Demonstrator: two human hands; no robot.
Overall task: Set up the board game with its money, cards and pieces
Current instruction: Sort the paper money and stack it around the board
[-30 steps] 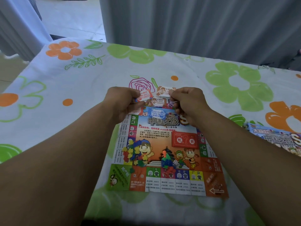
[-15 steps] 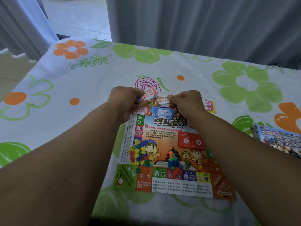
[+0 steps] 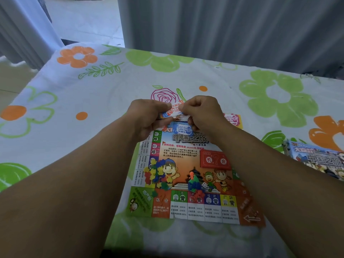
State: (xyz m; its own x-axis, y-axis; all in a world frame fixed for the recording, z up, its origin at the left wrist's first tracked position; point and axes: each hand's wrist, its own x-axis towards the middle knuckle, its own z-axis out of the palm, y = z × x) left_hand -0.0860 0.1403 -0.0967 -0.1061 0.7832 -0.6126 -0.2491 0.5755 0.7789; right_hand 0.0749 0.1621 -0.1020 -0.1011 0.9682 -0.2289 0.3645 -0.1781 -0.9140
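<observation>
Left hand and right hand both pinching small stack of play-money notes over far edge of game board, fingers curled, hands close together. Probably peeling notes apart to sort by value. Pink note lying just off board's far right corner, likely first sorted pile. Plastic pieces sitting heaped on board's left, chance cards right of centre.

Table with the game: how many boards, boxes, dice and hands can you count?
Game board: 1
Game box: 1
Die: 1
Hands: 2, left hand and right hand, both pinching play money
Total: 5
</observation>
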